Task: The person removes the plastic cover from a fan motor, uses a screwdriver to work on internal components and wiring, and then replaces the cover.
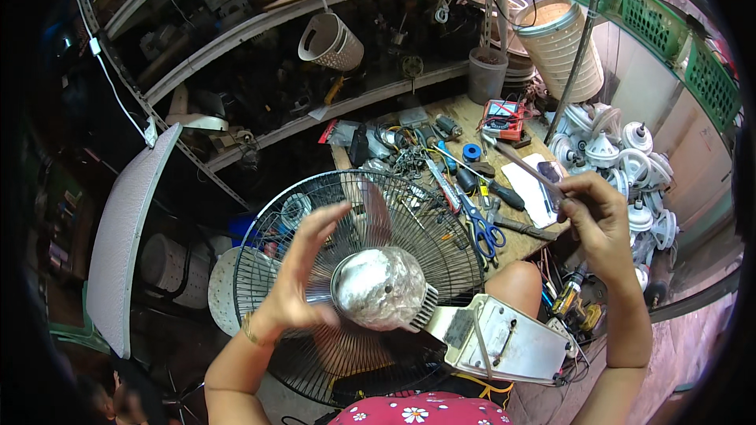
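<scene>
An electric fan lies across my lap, its round black wire guard [260,212] turned away from me. At the guard's middle sits the worn, whitish motor housing [382,287], and a pale neck and base [504,338] stretches to the right over my leg. My left hand [295,283] is open beside the housing, its fingers spread over the guard. Raised at the right, my right hand [594,216] pinches a thin, dark rod-like tool [529,167] that points up and left over the bench; its exact kind I cannot make out.
On the wooden bench [520,248] lie blue-handled scissors [482,232], a hammer [526,227], a red multimeter [502,118], blue tape [472,152] and several loose parts. White fan gearboxes [630,165] are heaped at the right. A yellow drill [568,295] sits below. Tall white panel [130,252] stands left.
</scene>
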`<action>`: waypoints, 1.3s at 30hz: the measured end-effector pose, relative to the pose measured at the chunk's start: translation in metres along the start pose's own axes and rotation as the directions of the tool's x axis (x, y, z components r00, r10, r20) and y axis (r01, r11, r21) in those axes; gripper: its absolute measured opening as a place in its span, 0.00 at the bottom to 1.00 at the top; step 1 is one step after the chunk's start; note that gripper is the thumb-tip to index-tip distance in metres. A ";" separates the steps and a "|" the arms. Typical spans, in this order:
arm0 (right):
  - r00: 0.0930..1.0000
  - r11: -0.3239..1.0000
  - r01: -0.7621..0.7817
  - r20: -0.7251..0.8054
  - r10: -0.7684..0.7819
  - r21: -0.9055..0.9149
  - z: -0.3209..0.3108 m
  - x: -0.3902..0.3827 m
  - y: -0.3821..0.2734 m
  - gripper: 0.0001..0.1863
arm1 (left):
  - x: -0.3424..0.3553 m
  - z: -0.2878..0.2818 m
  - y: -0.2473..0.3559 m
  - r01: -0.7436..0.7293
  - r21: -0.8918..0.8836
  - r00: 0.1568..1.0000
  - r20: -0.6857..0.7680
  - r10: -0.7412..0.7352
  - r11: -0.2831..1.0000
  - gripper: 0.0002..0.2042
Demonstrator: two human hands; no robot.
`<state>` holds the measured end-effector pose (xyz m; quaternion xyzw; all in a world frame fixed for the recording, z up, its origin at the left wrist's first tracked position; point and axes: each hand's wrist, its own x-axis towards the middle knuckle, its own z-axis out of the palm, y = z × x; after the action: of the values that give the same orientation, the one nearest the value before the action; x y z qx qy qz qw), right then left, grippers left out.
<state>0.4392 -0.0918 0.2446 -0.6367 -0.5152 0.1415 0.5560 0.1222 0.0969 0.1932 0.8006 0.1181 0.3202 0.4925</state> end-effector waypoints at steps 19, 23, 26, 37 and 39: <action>0.966 0.883 0.254 0.142 -0.214 -0.394 0.006 -0.002 0.016 0.17 | -0.048 0.053 -0.045 -0.236 0.482 0.946 -0.087 0.314 0.844 0.53; 0.966 0.892 0.252 0.148 -0.211 -0.374 0.005 -0.003 0.024 0.17 | -0.059 0.059 -0.051 -0.176 0.449 0.948 -0.162 0.273 0.876 0.52; 0.960 0.885 0.270 0.172 -0.219 -0.380 0.005 -0.004 0.023 0.17 | -0.057 0.062 -0.047 -0.183 0.456 0.935 -0.194 0.298 0.871 0.52; 0.855 0.685 0.511 0.389 -0.344 -0.518 0.007 0.009 0.001 0.13 | -0.054 0.068 -0.044 -0.199 0.648 0.909 -0.158 0.386 0.735 0.35; 0.817 0.626 0.571 0.444 -0.369 -0.531 0.006 0.013 -0.007 0.13 | -0.058 0.066 -0.042 -0.194 0.754 0.929 -0.066 0.365 0.628 0.32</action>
<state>0.4368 -0.0788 0.2535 -0.5997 -0.7570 -0.1031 0.2379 0.1247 0.0411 0.1135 0.8995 0.1623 0.4016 0.0569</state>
